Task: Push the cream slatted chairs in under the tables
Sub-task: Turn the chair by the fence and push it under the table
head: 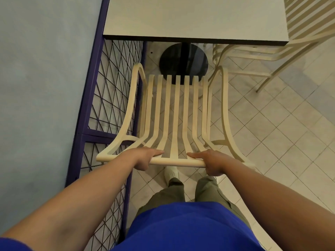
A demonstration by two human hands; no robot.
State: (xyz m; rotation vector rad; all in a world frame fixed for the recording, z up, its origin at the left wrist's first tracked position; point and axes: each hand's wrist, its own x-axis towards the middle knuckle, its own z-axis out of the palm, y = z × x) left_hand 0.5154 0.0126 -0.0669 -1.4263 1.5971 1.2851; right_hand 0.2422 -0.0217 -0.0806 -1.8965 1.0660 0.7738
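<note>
A cream slatted chair [176, 109] stands right below me, its seat pointing at a grey square table [195, 19]. The seat's front edge lies short of the table's near edge, over the black round pedestal base [183, 60]. My left hand [145, 158] and my right hand [211, 163] both grip the chair's top back rail, one at each side of the middle slat. A second cream slatted chair [299, 33] stands at the table's right side, partly tucked under it.
A purple metal frame with black wire mesh [108, 98] runs along the chair's left side, against a pale blue wall [39, 78]. The floor is light diagonal tile [282, 127]. My legs and one white shoe [171, 173] are just behind the chair.
</note>
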